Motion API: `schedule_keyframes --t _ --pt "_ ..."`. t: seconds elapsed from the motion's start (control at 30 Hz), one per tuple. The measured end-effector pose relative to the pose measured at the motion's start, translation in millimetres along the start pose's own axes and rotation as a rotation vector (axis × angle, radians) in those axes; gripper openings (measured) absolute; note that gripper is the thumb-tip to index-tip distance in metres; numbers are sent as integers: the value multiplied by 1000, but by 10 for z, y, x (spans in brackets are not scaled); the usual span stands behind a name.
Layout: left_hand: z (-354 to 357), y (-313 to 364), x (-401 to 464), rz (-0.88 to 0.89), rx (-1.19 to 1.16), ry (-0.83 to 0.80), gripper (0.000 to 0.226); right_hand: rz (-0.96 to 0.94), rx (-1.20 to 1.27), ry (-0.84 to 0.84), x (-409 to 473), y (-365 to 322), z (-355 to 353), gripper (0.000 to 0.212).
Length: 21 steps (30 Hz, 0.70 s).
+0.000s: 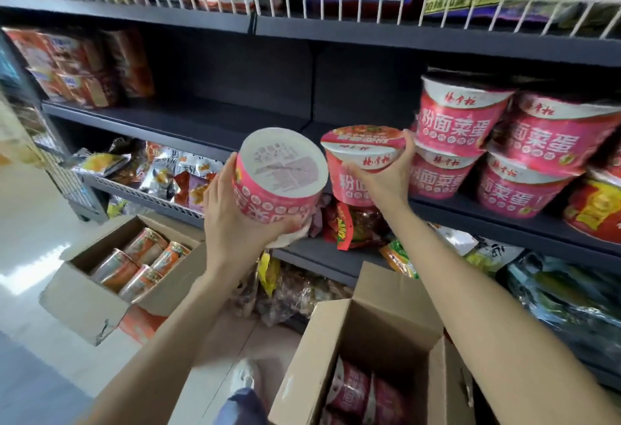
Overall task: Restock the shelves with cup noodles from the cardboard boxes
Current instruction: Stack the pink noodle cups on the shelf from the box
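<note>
Gripping pink bowl (pixel 279 186) | left hand (pixel 232 219); right hand (pixel 386 176) grips upright bowl (pixel 363 162)

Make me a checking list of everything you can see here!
Surface: dark shelf, bare in the middle.
Job's things: pink cups stacked on the right; more in near box.
Clutter: orange cups in far box; snack bags below.
Grippers: left hand holds a tipped cup; right hand holds an upright cup.
Cables: nothing seen.
Surroundings: white floor, shoe.
</note>
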<state>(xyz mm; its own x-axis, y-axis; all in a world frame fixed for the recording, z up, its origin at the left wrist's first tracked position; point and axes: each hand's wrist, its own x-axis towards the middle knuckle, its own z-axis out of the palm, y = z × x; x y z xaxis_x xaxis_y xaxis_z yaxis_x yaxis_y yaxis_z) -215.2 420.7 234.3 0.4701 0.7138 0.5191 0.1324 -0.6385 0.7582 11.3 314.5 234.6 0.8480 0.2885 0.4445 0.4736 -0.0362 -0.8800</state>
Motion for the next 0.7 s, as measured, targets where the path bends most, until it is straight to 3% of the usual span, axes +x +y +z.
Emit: schedule_keyframes --t 0.17,0.3,0.37,0.43,0.53,0.63,0.7 --pt "306 -98 378 -76 -150 10 121 59 -30 101 417 293 375 106" --pt "550 -78 521 -223 -374 -8 114 152 -101 13 454 369 336 96" --pt "657 -23 563 -361 -512 -43 107 46 -71 -73 270 281 160 82" --pt "758 41 615 -543 -723 -123 95 -92 -94 -242 12 168 -62 76" --pt "855 155 694 -814 -940 -385 86 -192 -30 -448 -146 17 -321 78" --pt "951 228 731 -914 -984 -567 109 -182 40 -435 -13 -147 -441 77" --pt "989 281 751 -920 -1033 -615 105 -142 89 -363 86 -228 -487 83"
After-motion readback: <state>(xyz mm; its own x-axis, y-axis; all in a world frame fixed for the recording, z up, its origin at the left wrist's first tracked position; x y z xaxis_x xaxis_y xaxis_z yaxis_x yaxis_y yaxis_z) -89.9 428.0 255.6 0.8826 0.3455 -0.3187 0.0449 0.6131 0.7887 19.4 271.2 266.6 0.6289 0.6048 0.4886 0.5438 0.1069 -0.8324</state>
